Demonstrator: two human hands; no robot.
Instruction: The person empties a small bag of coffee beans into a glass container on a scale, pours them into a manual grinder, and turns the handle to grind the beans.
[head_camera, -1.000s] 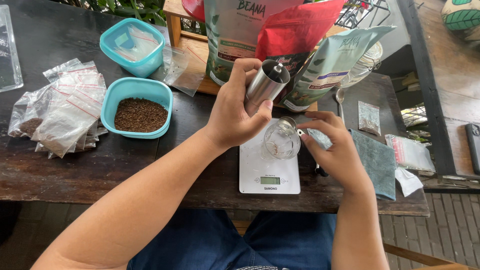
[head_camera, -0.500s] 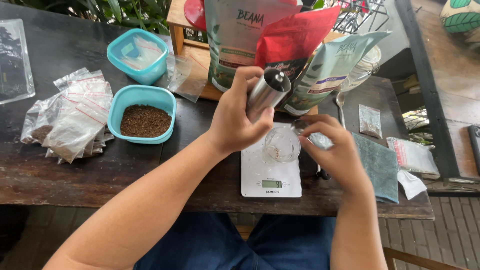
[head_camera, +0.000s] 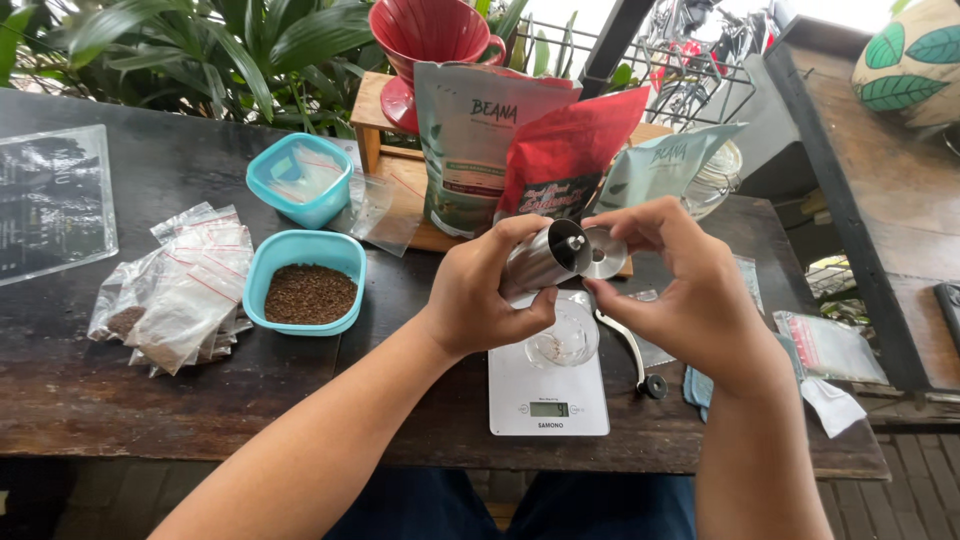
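Nearest the wearer, a flat white digital kitchen scale (head_camera: 548, 392) lies on the dark, worn wooden counter (head_camera: 80, 390), with a small clear glass cup (head_camera: 563, 340) standing on its platform. Just right of the scale lies a slim metal crank handle with a black knob (head_camera: 634, 358).

Above the scale, the left hand (head_camera: 478, 296) has its grip wrapped round a brushed-steel cylindrical hand grinder (head_camera: 545, 260), tilted with its open top towards the right. The right hand (head_camera: 688, 290) pinches the grinder's round metal lid (head_camera: 604, 252) between thumb and fingers, held just beside the open top.

Left of the arms, a turquoise plastic tub of brown grounds (head_camera: 304, 282) sits beside a heap of small clear zip bags (head_camera: 180, 290). Farther back stand a second turquoise tub (head_camera: 299, 178), three coffee pouches, a pale green one (head_camera: 470, 140), a red one (head_camera: 565, 165) and a light blue one (head_camera: 660, 170), and behind them a red cone dripper (head_camera: 432, 35).
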